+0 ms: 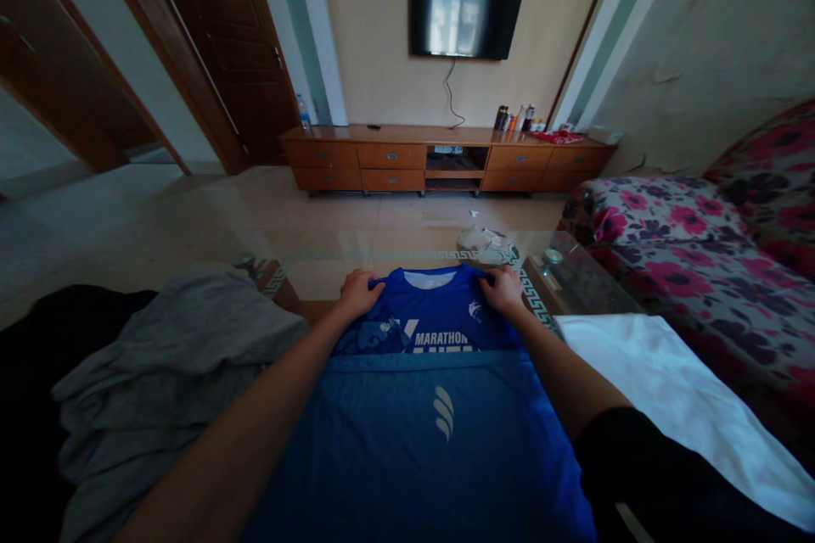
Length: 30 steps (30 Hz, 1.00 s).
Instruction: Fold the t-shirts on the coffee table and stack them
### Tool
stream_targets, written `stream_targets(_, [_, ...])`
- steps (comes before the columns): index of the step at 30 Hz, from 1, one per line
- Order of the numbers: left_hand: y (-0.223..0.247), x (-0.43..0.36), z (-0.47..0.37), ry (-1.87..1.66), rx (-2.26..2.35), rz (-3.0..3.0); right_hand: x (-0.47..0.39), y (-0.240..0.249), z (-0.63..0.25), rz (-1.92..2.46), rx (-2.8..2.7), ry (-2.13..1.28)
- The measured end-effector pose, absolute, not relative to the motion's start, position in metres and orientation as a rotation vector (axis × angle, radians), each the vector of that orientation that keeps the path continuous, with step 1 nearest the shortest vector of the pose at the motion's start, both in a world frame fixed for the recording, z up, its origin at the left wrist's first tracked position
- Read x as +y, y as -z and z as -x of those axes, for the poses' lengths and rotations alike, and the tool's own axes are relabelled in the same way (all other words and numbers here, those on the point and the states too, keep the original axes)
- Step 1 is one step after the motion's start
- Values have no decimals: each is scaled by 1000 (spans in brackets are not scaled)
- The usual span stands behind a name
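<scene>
A blue shirt (446, 314) with white "MARATHON" lettering lies front up before me, its neckline at the far end. Its lower part is a duller blue panel with a pale leaf-like mark, and a straight edge crosses below the lettering. My left hand (360, 292) pinches the shirt at the left shoulder, beside the collar. At the right shoulder, my right hand (504, 288) grips the fabric between thumb and fingers. Both arms reach forward along the shirt's sides.
Grey cloth (184, 356) and black cloth are heaped at the left. White fabric (668, 390) lies at the right on the glass table (592, 276). Beyond are a plastic bag (487, 244), a wooden TV cabinet (391, 157) and a flowered sofa (675, 216).
</scene>
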<state>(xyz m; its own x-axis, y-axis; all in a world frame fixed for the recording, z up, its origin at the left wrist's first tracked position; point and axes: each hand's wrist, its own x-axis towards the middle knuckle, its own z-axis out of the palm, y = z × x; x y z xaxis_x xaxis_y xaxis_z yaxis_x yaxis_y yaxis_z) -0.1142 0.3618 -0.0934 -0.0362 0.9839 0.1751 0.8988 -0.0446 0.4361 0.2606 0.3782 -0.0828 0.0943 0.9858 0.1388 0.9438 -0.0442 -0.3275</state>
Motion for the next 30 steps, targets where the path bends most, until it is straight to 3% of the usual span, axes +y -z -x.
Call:
stream_targets(8, [30, 298, 112, -1047, 1598, -2007, 317, 25, -272, 1471, -1886, -127])
stream_targets(12, [-9, 233, 117, -1147, 1524, -2082, 252, -5, -286, 1215, -1913, -89])
stream_targets(16, [-27, 152, 127, -1166, 1446, -2262, 173, -5, -311, 1144, -2014, -72])
stream_targets(19, [-21, 94, 135, -991, 1382, -2474, 118, 15, -334, 1088, -2201, 4])
stream_targets(25, [1, 26, 125, -203, 1306, -2804, 43, 43, -348, 1109, -2569, 39])
stream_targets(30, [10, 5, 92, -57, 1401, -2857, 18, 33, -316, 1230, -2609, -34])
